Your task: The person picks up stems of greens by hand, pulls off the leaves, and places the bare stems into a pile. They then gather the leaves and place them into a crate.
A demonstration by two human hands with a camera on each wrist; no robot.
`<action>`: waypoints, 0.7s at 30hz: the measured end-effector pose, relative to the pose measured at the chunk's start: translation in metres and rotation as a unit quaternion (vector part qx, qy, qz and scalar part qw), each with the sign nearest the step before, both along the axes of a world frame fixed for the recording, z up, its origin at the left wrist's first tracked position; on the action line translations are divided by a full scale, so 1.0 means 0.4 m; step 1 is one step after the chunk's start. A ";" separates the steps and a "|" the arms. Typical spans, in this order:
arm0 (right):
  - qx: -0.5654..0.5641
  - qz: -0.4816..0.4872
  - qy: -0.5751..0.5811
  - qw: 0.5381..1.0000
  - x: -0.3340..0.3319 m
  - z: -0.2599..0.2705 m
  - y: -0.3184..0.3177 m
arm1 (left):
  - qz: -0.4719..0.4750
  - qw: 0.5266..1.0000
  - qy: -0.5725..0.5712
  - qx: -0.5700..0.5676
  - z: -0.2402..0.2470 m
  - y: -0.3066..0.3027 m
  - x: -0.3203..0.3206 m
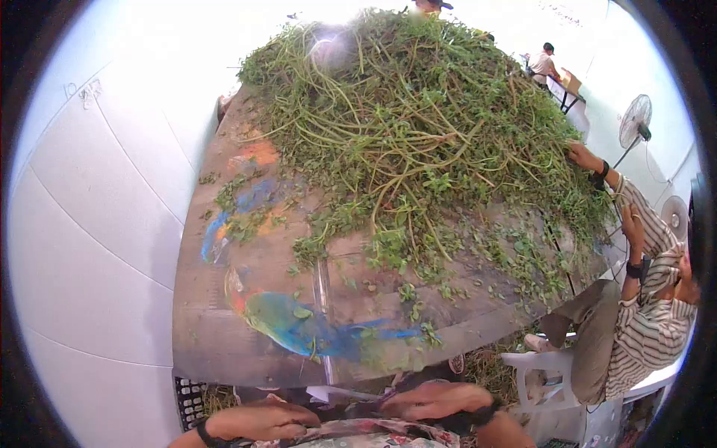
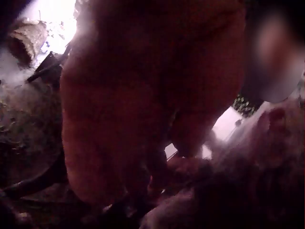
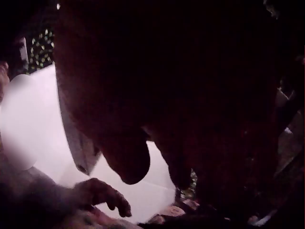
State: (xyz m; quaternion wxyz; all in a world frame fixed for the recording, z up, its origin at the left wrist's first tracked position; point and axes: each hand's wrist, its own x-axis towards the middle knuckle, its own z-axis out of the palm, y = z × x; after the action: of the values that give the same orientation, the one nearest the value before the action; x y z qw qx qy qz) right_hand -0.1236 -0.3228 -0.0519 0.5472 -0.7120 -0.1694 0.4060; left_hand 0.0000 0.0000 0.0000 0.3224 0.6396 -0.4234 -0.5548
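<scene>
At the bottom of the head view, the left hand [image 1: 265, 420] lies low over the flowered cloth on the lap, fingers pointing inward and loosely bent. Across from it the right hand [image 1: 437, 401] is held palm down with its fingers relaxed, also over the flowered cloth [image 1: 373, 428]. Neither hand shows a held object. Dark and close, the left hand [image 2: 147, 95] fills much of the left wrist view; the right hand [image 3: 167, 95] is a dark shape in the right wrist view, with the left hand [image 3: 102, 194] beyond it. Beyond both hands is the worn table [image 1: 224, 343].
A large heap of green stems [image 1: 418, 134] covers the table's far part, with loose leaves nearer. A person in a striped shirt [image 1: 650, 328] sits at the right by a white chair [image 1: 538, 362]. A black crate [image 1: 190, 403] stands lower left; a fan [image 1: 636, 121] is behind.
</scene>
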 end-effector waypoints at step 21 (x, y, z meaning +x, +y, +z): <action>0.268 -0.608 -0.090 0.742 0.589 0.267 -0.315 | 0.408 0.854 -0.205 -0.249 0.126 -0.170 0.054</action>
State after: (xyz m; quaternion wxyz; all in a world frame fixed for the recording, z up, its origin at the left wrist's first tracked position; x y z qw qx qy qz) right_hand 0.1120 -0.4490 0.0549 0.8282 -0.5217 0.1489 -0.1410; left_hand 0.0216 -0.0681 0.0503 0.5739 0.7528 -0.3045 -0.1055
